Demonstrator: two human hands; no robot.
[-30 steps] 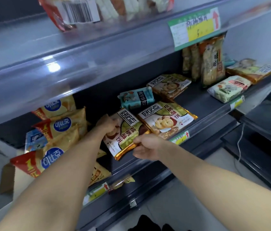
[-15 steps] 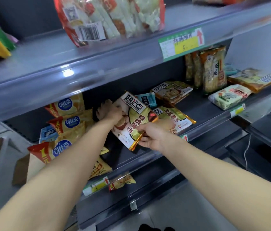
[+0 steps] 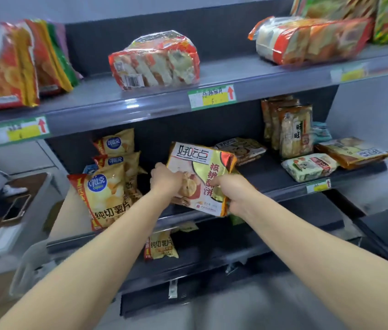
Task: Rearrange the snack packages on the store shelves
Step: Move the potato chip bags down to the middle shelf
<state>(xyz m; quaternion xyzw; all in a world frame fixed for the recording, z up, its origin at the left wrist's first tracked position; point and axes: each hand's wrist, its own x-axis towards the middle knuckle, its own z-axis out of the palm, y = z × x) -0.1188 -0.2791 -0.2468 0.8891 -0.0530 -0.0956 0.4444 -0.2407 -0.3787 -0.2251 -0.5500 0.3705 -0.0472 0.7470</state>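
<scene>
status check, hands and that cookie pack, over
Both on it: left hand and right hand grip the cookie pack. Pack upright at the middle shelf front. Potato chip bags close on its left.

The cookie packet [image 3: 202, 172] reads 好吃点 in black across its top, with red 核桃 and 饼 down its gold side. The front chip bag [image 3: 103, 198] carries a blue 可比克 badge and 纯切薯片 below. The small chip bag [image 3: 160, 246] on the lower shelf repeats 纯切薯片. The rice cracker pack [image 3: 295, 132] says 旺旺. The price label [image 3: 212, 96] shows a red up-arrow and a handwritten 5; its other writing is illegible.
</scene>
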